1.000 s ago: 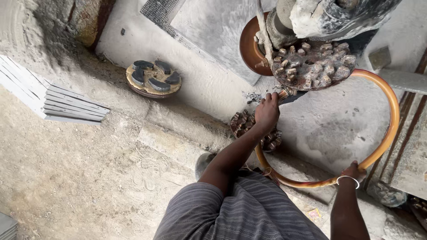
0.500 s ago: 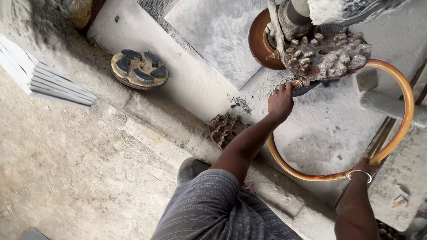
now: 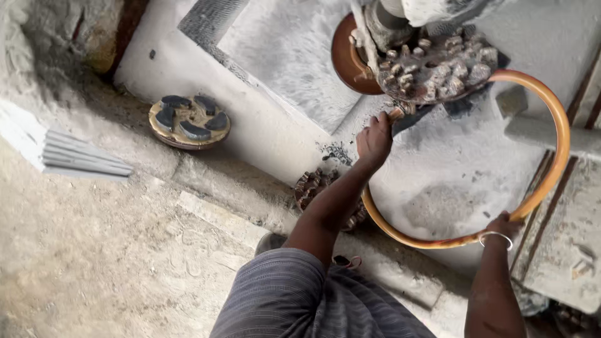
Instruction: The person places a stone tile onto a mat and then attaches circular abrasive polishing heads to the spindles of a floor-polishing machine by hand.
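Overhead, a tilted grinding head (image 3: 438, 66) studded with worn abrasive blocks is seen above a dusty grey stone slab (image 3: 457, 181), with a rust-brown disc (image 3: 347, 56) just behind it on the side toward the slab's far edge. The left hand (image 3: 374, 139) is raised to the lower rim of the grinding head, and its fingertips are pinched shut on a small brownish piece (image 3: 395, 114) that touches the rim; what that piece is cannot be told. The right hand (image 3: 504, 226) is closed around an orange hoop (image 3: 557, 150), which is gripped at its lower right part; a thin metal bangle (image 3: 496, 236) is worn on that wrist. The hoop is curved around the slab below the grinding head and passes behind the left forearm. A second studded disc (image 3: 316, 188) is lying at the near edge of the slab, partly hidden by the left forearm. Well apart from it, on the raised white ledge (image 3: 250, 125) toward the left, a round yellow-rimmed plate (image 3: 189, 122) is set flat, and several dark curved abrasive segments are carried in it, arranged around its middle. A stack of thin pale tiles (image 3: 81, 159) is laid near the left edge of the sandy floor (image 3: 94, 250). A striped grey garment (image 3: 294, 300) is seen at the bottom, and the tip of a shoe (image 3: 270, 241) is shown just above it.
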